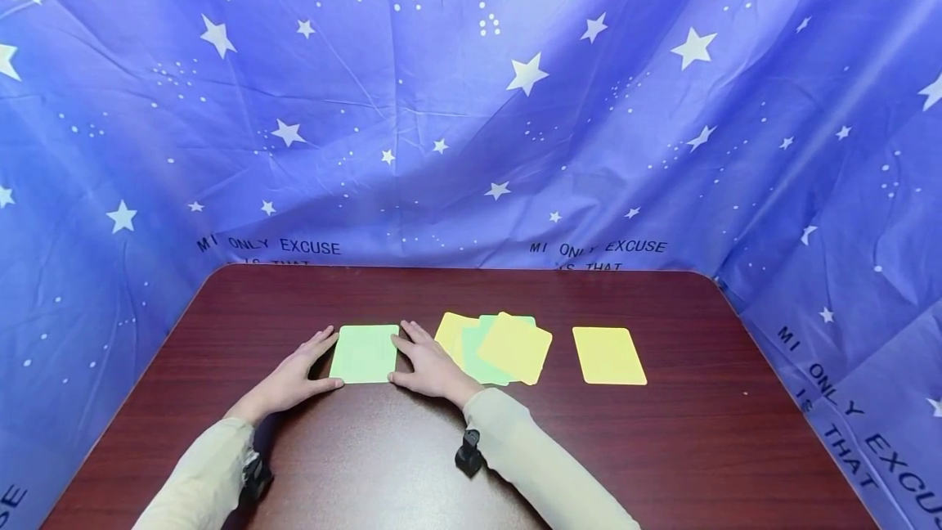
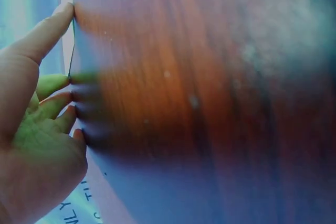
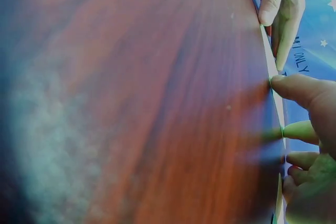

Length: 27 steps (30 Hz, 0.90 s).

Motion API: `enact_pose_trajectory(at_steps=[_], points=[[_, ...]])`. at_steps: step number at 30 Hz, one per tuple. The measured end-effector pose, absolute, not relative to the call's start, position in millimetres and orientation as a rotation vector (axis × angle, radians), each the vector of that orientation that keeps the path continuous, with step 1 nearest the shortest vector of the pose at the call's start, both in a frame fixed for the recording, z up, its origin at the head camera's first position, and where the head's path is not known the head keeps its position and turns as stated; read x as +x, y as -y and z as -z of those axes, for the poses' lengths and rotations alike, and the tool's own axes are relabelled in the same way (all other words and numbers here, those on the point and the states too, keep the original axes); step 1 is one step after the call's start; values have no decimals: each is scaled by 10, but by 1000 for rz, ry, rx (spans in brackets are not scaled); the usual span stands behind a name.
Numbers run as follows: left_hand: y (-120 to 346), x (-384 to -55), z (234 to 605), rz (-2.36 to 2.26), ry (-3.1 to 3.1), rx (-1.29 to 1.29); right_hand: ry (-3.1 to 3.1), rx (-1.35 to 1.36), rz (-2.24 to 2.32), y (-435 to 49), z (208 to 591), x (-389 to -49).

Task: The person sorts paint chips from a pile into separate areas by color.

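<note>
A light green square card (image 1: 364, 354) lies flat on the dark red wooden table between my two hands. My left hand (image 1: 298, 370) is at its left edge, thumb near the lower corner and fingers extended along the side. At the opposite edge is my right hand (image 1: 429, 362), with the thumb at the lower right corner and the straight fingers by the upper one. In the left wrist view the left thumb (image 2: 50, 32) touches the tabletop at the card's edge. The right wrist view shows the right thumb (image 3: 296, 88) at the card's thin edge.
Right of my right hand, a yellow card (image 1: 518, 348) overlaps a green card (image 1: 478, 358) and another yellow card (image 1: 450, 334). A separate yellow card (image 1: 609, 356) lies farther right. Blue star-printed cloth (image 1: 441, 88) hangs around the table (image 1: 699, 448).
</note>
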<state>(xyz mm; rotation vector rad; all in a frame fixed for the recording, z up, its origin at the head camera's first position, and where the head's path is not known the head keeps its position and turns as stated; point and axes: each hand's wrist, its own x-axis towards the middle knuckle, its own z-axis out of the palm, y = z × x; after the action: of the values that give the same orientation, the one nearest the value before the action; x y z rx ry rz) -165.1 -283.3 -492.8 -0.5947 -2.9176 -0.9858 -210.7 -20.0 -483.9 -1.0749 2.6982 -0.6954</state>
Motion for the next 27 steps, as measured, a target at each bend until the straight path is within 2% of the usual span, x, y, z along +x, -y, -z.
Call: enact_pose_trajectory(at_steps=[16,27], points=[[2825,-1651,4925,1006,2946,-562,-2717,-1075,611,173,4782,-2039],[2681,-1644,4932,1025,2892,-517,-2639,-1017,843,-22,4730,-1950]])
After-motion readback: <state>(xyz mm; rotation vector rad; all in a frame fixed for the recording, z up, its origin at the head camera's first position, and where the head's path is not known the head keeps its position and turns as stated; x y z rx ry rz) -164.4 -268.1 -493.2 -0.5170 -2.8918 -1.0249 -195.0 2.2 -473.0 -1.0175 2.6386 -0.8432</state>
